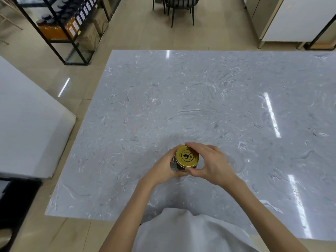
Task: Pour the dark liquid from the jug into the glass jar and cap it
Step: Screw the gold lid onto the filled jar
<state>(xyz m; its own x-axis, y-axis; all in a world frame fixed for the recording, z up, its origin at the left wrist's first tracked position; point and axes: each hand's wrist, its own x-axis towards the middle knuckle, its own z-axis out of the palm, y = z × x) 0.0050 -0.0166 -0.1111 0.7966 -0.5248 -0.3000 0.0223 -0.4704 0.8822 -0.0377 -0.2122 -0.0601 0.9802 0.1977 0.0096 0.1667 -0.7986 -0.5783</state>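
Note:
A glass jar [175,166] with dark contents stands on the grey marble table [200,97], near its front edge. A gold lid [187,156] with a black emblem sits on top of the jar. My left hand [162,167] wraps around the jar's left side. My right hand [211,163] curls around the lid's rim, thumb in front and fingers behind. Most of the jar body is hidden by my hands. No jug is in view.
A second pale table [27,124] stands to the left across a strip of floor. A black metal shelf [60,24] with amber-filled, black-capped jars is at the far left. Dark chairs [180,6] and a white cabinet [291,19] stand beyond the table.

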